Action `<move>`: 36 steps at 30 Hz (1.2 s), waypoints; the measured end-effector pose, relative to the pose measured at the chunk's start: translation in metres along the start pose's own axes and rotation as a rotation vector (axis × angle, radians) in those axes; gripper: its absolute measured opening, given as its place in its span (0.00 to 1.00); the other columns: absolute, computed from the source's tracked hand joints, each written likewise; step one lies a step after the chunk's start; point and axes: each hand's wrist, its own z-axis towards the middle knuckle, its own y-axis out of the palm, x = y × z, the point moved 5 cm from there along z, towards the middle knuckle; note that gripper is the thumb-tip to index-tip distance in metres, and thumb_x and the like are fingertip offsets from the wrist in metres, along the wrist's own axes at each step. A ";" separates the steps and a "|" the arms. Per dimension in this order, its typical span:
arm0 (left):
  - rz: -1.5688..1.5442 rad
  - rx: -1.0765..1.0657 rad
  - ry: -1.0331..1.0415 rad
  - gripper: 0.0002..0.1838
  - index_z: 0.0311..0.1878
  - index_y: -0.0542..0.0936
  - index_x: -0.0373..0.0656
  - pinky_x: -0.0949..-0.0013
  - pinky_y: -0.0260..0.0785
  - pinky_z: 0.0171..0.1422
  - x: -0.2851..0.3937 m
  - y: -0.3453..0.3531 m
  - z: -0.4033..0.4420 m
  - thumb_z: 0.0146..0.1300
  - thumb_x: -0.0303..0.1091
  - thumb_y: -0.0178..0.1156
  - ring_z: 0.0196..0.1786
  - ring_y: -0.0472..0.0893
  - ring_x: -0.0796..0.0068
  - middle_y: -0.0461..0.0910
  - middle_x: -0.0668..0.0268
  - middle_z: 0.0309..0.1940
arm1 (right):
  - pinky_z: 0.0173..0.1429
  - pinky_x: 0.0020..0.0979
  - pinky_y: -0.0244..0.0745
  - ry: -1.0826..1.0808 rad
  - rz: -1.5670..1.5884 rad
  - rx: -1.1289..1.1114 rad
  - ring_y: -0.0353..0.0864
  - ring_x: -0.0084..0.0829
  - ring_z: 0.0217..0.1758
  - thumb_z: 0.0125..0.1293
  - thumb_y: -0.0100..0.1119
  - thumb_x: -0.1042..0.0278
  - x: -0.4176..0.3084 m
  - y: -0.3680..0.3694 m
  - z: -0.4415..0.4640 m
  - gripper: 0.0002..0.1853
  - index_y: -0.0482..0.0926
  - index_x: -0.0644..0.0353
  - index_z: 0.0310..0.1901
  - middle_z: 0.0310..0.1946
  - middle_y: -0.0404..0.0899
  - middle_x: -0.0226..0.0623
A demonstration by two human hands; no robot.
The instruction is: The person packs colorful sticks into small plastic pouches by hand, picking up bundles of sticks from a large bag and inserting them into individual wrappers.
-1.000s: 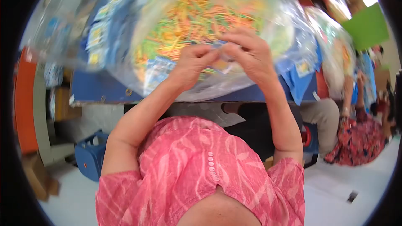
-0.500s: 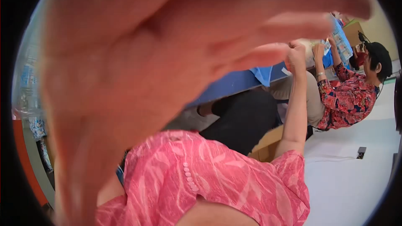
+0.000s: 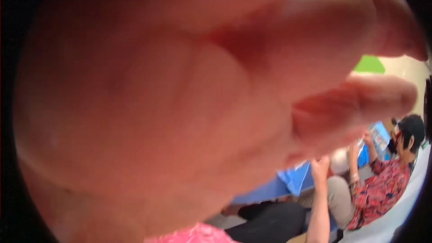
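Note:
Very close to the camera, my left hand [image 3: 180,108] covers most of the view, its palm blurred and its fingers pointing right with gaps between them. Nothing shows in it. Lower right, beyond its fingertips, my right hand [image 3: 320,167] is small, raised above the table edge with its fingers drawn together. Whatever it may hold is too small to make out. A light blue bag [image 3: 294,179] lies on the dark blue table [image 3: 263,192] just left of my right hand. My left hand hides the rest of the table.
A co-worker in a patterned red top [image 3: 382,193] and black cap [image 3: 411,128] sits at the right, hands raised by the table. Dark-clad legs [image 3: 270,220] show below the table edge. A green panel [image 3: 370,64] is behind my left fingers.
My left hand has left the bag of colourful strands and come up over the camera, now covering more of it. My right hand has moved away to the right. The view has tilted.

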 end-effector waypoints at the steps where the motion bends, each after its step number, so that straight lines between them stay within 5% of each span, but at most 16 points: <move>1: -0.008 -0.019 -0.023 0.31 0.64 0.64 0.44 0.55 0.56 0.71 0.008 -0.006 0.001 0.64 0.51 0.56 0.66 0.68 0.59 0.73 0.54 0.59 | 0.42 0.27 0.74 0.016 0.079 -0.025 0.79 0.32 0.51 0.56 0.65 0.71 -0.013 -0.003 -0.012 0.13 0.83 0.65 0.43 0.48 0.80 0.42; 5: -0.073 -0.045 -0.107 0.29 0.62 0.67 0.46 0.55 0.54 0.72 0.043 -0.025 -0.002 0.64 0.51 0.56 0.67 0.67 0.60 0.72 0.56 0.59 | 0.52 0.33 0.76 0.105 0.173 -0.209 0.76 0.29 0.54 0.58 0.64 0.71 -0.066 -0.026 -0.047 0.18 0.78 0.68 0.50 0.54 0.76 0.44; 9: -0.077 -0.049 -0.121 0.27 0.60 0.69 0.47 0.55 0.51 0.73 0.075 -0.048 -0.005 0.63 0.51 0.56 0.67 0.66 0.61 0.72 0.57 0.59 | 0.51 0.29 0.73 0.191 0.250 -0.281 0.77 0.33 0.55 0.57 0.65 0.70 -0.106 -0.020 -0.072 0.16 0.81 0.64 0.47 0.52 0.79 0.41; 12: -0.045 -0.047 -0.102 0.25 0.59 0.71 0.48 0.55 0.49 0.74 0.119 -0.091 -0.012 0.63 0.50 0.56 0.68 0.64 0.62 0.72 0.58 0.59 | 0.49 0.30 0.75 0.057 0.266 -0.269 0.78 0.26 0.48 0.59 0.64 0.70 -0.168 -0.024 -0.100 0.16 0.80 0.69 0.46 0.49 0.80 0.42; 15: 0.006 -0.051 -0.107 0.24 0.57 0.73 0.49 0.55 0.47 0.75 0.158 -0.111 -0.013 0.63 0.50 0.56 0.68 0.63 0.63 0.71 0.59 0.59 | 0.50 0.29 0.73 0.018 0.489 -0.160 0.79 0.24 0.46 0.60 0.65 0.67 -0.154 -0.010 -0.112 0.15 0.81 0.68 0.45 0.46 0.83 0.38; 18: 0.070 -0.076 -0.088 0.22 0.56 0.75 0.50 0.55 0.45 0.75 0.181 -0.121 -0.001 0.62 0.50 0.57 0.69 0.62 0.64 0.71 0.60 0.59 | 0.51 0.24 0.71 -0.017 0.347 -0.319 0.77 0.21 0.45 0.61 0.64 0.70 -0.204 -0.026 -0.084 0.12 0.83 0.64 0.45 0.43 0.82 0.33; 21: 0.117 -0.131 0.015 0.21 0.54 0.77 0.51 0.55 0.44 0.76 0.194 -0.127 0.016 0.62 0.50 0.57 0.69 0.61 0.65 0.71 0.62 0.59 | 0.51 0.24 0.72 0.006 0.596 0.059 0.77 0.22 0.44 0.63 0.60 0.77 -0.254 -0.095 -0.071 0.09 0.82 0.64 0.45 0.44 0.80 0.31; 22: 0.118 -0.153 0.030 0.21 0.54 0.77 0.51 0.55 0.43 0.76 0.192 -0.128 0.021 0.62 0.50 0.57 0.70 0.61 0.65 0.71 0.62 0.59 | 0.52 0.25 0.73 -0.291 0.654 0.283 0.78 0.26 0.45 0.65 0.55 0.79 -0.258 -0.130 -0.062 0.08 0.81 0.65 0.43 0.44 0.80 0.33; 23: 0.106 -0.174 0.028 0.20 0.53 0.78 0.51 0.55 0.42 0.77 0.185 -0.128 0.025 0.61 0.50 0.57 0.70 0.61 0.66 0.71 0.62 0.59 | 0.50 0.30 0.73 -0.602 0.359 0.506 0.77 0.35 0.42 0.66 0.51 0.74 -0.269 -0.179 -0.063 0.06 0.78 0.64 0.40 0.41 0.79 0.35; 36: -0.008 -0.386 -0.268 0.16 0.48 0.80 0.48 0.58 0.50 0.67 0.106 -0.088 0.034 0.59 0.44 0.58 0.60 0.66 0.66 0.74 0.62 0.52 | 0.47 0.32 0.72 -0.442 0.546 0.531 0.75 0.36 0.39 0.65 0.51 0.71 -0.228 -0.161 -0.064 0.07 0.77 0.63 0.38 0.37 0.78 0.35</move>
